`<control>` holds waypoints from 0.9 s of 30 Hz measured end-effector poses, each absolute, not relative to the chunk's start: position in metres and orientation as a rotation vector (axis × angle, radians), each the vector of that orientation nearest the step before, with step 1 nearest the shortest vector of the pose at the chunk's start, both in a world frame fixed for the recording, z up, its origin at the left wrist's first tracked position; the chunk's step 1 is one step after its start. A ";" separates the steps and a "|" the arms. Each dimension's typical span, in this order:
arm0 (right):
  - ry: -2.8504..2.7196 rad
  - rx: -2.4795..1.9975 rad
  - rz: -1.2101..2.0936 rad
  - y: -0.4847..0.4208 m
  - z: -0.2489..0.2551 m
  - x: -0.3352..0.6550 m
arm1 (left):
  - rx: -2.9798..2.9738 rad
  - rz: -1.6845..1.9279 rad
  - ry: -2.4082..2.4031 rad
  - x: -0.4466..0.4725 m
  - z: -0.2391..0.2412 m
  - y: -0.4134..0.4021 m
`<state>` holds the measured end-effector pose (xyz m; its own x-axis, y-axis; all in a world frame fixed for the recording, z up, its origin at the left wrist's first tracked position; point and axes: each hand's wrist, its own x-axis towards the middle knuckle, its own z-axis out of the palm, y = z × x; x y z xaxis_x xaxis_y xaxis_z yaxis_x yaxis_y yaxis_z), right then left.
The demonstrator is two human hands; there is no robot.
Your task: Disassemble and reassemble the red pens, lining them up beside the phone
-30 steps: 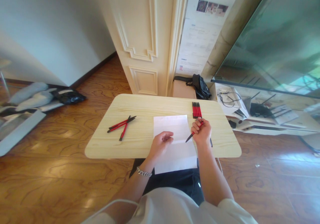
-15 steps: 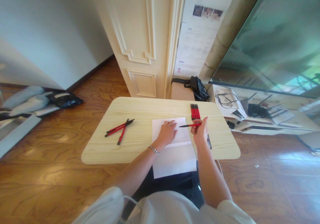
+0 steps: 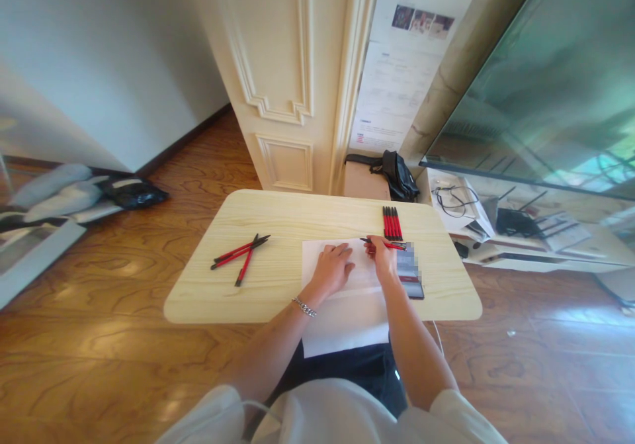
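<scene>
A: Where's the pen in use?

B: The pen [image 3: 397,246] is in the right hand [image 3: 383,257], over the paper's far right corner. It lies nearly level, dark tip toward the left.

A: And the grip?

B: Fingers curled in around the barrel, only partly closed, with the red end sticking out past the hand. A loose hold like that probably lets the pen turn easily. I can't tell whether the tip touches the paper [image 3: 342,321].

A: What about the left hand [image 3: 331,268]?

B: It holds no pen. It's spread palm down on the paper's far half, fingers a little bent. I'd say the weight there keeps the sheet from sliding, since its near end hangs off the table [image 3: 278,216] over the lap.

A: Anything just beside the paper?

B: A phone [image 3: 413,278] to its right, lit, partly hidden by the right hand. Past the paper's far right corner there's a row of pens [image 3: 391,224], side by side and all pointing one way; that looks deliberate, tidy and within reach.

A: And on the other side?

B: Well left of the paper, three loose pens [image 3: 237,253] lie crossed, seemingly just dropped in a heap.
</scene>
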<state>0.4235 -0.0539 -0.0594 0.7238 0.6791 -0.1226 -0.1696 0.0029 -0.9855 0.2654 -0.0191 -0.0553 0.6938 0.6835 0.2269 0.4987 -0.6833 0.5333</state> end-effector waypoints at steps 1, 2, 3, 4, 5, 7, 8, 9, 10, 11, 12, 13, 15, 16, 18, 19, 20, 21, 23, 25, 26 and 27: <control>-0.490 -1.484 0.684 -0.054 -0.061 0.424 | 2.460 0.588 0.912 0.265 -0.056 -0.019; -0.533 -1.548 0.650 -0.054 -0.062 0.424 | 2.455 0.596 0.911 0.265 -0.056 -0.019; -0.574 -1.607 0.611 -0.054 -0.062 0.424 | 2.453 0.601 0.912 0.266 -0.056 -0.019; -0.611 -1.658 0.574 -0.054 -0.063 0.424 | 2.454 0.601 0.914 0.266 -0.056 -0.019; -0.639 -1.698 0.543 -0.054 -0.063 0.424 | 2.459 0.596 0.915 0.266 -0.057 -0.019; -0.679 -1.752 0.508 -0.054 -0.063 0.423 | 2.472 0.583 0.917 0.266 -0.057 -0.019; -0.696 -1.773 0.501 -0.053 -0.063 0.422 | 2.478 0.577 0.920 0.266 -0.057 -0.019; -0.713 -1.790 0.497 -0.053 -0.064 0.421 | 2.483 0.573 0.919 0.266 -0.057 -0.019; -0.728 -1.804 0.493 -0.052 -0.064 0.421 | 2.484 0.575 0.917 0.266 -0.058 -0.019; -0.737 -1.816 0.484 -0.052 -0.065 0.420 | 2.482 0.580 0.914 0.266 -0.058 -0.018; -0.741 -1.823 0.469 -0.051 -0.066 0.420 | 2.480 0.585 0.912 0.266 -0.058 -0.018; -0.740 -1.827 0.449 -0.051 -0.067 0.419 | 2.478 0.589 0.912 0.266 -0.059 -0.018; -0.725 -1.832 0.415 -0.050 -0.068 0.419 | 2.481 0.586 0.911 0.266 -0.059 -0.018; -0.713 -1.834 0.407 -0.050 -0.068 0.419 | 2.486 0.583 0.912 0.266 -0.059 -0.018; -0.690 -1.837 0.412 -0.050 -0.068 0.418 | 2.495 0.576 0.915 0.266 -0.058 -0.018; -0.675 -1.835 0.426 -0.050 -0.067 0.418 | 2.497 0.573 0.917 0.266 -0.057 -0.018; -0.656 -1.824 0.446 -0.050 -0.066 0.418 | 2.498 0.569 0.922 0.266 -0.057 -0.019; -0.632 -1.801 0.469 -0.050 -0.064 0.418 | 2.497 0.564 0.930 0.266 -0.057 -0.019; -0.564 -1.710 0.514 -0.051 -0.059 0.419 | 2.497 0.555 0.944 0.266 -0.057 -0.019; -0.491 -1.581 0.532 -0.054 -0.053 0.420 | 2.504 0.548 0.958 0.267 -0.058 -0.019; -0.457 -1.509 0.535 -0.055 -0.049 0.420 | 2.508 0.541 0.964 0.267 -0.058 -0.018; -0.423 -1.432 0.542 -0.057 -0.045 0.420 | 2.513 0.531 0.970 0.268 -0.059 -0.018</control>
<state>0.4204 -0.0569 -0.0450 0.8094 0.5854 -0.0470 -0.0971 0.0544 -0.9938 0.2675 -0.0176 -0.0586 0.6882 0.6962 0.2040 0.5471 -0.6827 0.4843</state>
